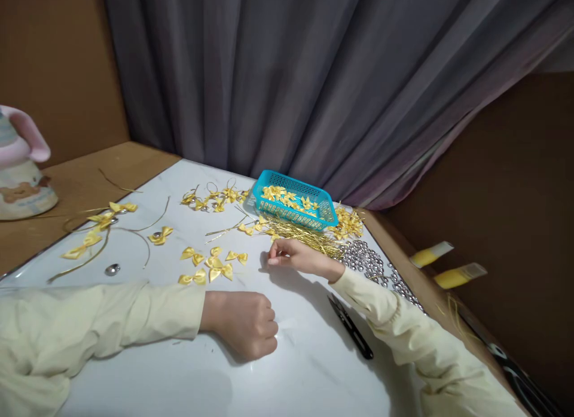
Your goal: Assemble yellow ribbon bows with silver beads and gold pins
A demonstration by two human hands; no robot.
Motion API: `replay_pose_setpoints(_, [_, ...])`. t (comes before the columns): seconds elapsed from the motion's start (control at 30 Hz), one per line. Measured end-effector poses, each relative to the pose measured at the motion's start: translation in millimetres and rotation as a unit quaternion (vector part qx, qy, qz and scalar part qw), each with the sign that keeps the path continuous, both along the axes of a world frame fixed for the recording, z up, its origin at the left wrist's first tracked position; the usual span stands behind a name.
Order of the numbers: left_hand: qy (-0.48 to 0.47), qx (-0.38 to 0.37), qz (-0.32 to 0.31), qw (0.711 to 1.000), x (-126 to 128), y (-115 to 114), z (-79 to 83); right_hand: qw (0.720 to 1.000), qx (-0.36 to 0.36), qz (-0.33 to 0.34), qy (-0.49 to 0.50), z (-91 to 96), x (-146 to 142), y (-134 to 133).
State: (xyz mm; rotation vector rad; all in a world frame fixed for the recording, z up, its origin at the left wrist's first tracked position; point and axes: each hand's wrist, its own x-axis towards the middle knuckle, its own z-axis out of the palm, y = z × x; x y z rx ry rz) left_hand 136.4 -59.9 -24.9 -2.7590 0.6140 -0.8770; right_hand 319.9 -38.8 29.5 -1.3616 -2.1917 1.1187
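My left hand [246, 324] rests on the white tabletop as a closed fist. Its inside is hidden, so whether it holds anything does not show. Farther back, my right hand [300, 256] hovers low over the table with thumb and fingers pinched together; anything between them is too small to make out. Close to its left lie several loose yellow ribbon bows [215, 262]. Just behind it is a pile of gold twist ties [309, 234], and silver domed metal pieces [365, 258] spread out to its right. Black thread snips [350, 327] lie between my right sleeve and my left fist.
A turquoise basket [334, 216] with bows stands at the back; more bows [347, 222] heap beside it. Bows with cords [215, 197] lie back left. One silver piece [112, 270] sits apart. Right are two yellow tubes [460, 276] and scissors [515, 369]; left, a cup [24, 183].
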Motion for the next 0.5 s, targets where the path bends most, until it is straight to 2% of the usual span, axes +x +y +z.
replay_pose_setpoints(0.1, [-0.002,-0.004,-0.001,1.000,1,0,-0.4,1.000,-0.003,-0.022,0.015,3.3,7,-2])
replay_pose_setpoints(0.23, [-0.002,-0.006,0.000,1.000,1,0,-1.0,0.999,0.029,-0.038,0.020,-1.3,7,-1])
replay_pose_setpoints(0.5, [0.015,-0.001,0.010,1.000,1,1,-1.1,0.998,0.046,-0.001,0.048,-21.2,-9,4])
